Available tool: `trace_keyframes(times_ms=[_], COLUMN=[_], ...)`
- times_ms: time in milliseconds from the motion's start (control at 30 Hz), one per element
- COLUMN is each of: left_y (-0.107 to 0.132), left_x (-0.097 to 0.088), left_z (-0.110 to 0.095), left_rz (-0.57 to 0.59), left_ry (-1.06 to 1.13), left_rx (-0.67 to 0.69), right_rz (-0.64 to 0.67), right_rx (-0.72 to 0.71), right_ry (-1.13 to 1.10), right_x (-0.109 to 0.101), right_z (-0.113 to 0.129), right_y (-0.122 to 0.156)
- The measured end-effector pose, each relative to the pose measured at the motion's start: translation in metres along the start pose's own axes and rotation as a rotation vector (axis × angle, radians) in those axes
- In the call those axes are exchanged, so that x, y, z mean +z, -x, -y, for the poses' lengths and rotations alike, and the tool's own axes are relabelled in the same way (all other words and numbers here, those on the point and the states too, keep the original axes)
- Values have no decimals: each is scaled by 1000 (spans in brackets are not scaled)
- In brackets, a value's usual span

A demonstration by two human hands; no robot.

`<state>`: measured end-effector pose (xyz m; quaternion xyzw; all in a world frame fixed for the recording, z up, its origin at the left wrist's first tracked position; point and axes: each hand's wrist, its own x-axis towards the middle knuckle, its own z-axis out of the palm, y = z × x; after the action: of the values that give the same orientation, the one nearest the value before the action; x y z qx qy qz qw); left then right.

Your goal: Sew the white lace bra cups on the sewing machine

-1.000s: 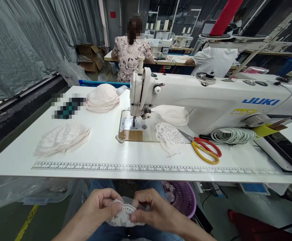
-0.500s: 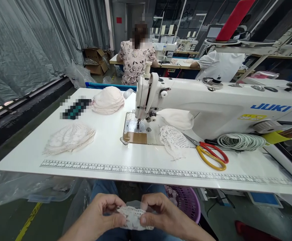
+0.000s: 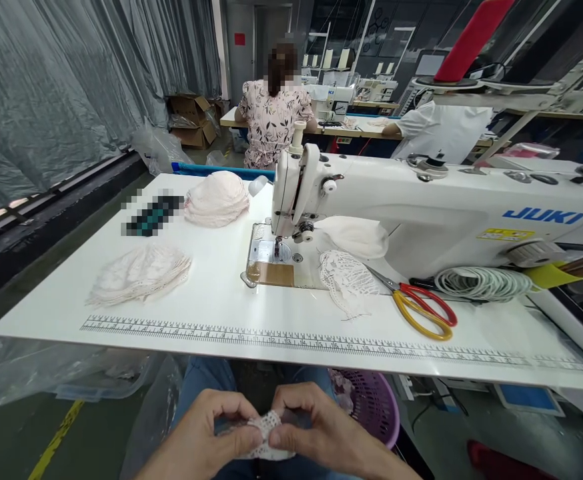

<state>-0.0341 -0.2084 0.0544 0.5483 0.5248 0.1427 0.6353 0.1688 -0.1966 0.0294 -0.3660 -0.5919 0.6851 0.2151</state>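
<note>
A small piece of white lace fabric (image 3: 267,423) is pinched between my two hands, below the table's front edge and above my lap. My left hand (image 3: 219,427) grips it from the left, thumb and fingers closed. From the other side my right hand (image 3: 309,427) does the same, its thumb close to the left one. The fingers hide part of the lace. On the table ahead stands a white sewing machine (image 3: 421,193), with another white lace piece (image 3: 347,279) lying right of its needle plate (image 3: 271,253).
Scissors (image 3: 421,310) with red and yellow handles lie right of the lace. Stacks of pale fabric (image 3: 139,273) and pinkish fabric (image 3: 216,199) sit at the left. A purple basket (image 3: 384,410) stands under the table. Two people work beyond the machine.
My hands have drawn closer together, and the lace between them is more bunched, with less of it showing. The things on the table have stayed put.
</note>
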Motion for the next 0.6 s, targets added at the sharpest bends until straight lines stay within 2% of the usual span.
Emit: trace_keyframes(times_ms=[167, 267, 333, 400, 500, 600], left_y=[-3, -6, -5, -4, -10, -42], left_x=[2, 3, -2, -16, -50, -88], left_z=[11, 18, 15, 2, -38, -84], left_rz=[-19, -40, -66, -106, -149, -47], left_ry=[4, 4, -1, -20, -167, -393], left_rx=[17, 43, 52, 47, 87, 228], right_rz=[-15, -52, -65, -55, -57, -168], right_rx=[77, 69, 48, 27, 0, -48], right_ry=[-116, -102, -81, -62, 2, 232], right_x=[0, 0, 0, -1, -7, -26], right_z=[-3, -2, 1, 9, 28, 49], right_y=[0, 1, -1, -5, -23, -50])
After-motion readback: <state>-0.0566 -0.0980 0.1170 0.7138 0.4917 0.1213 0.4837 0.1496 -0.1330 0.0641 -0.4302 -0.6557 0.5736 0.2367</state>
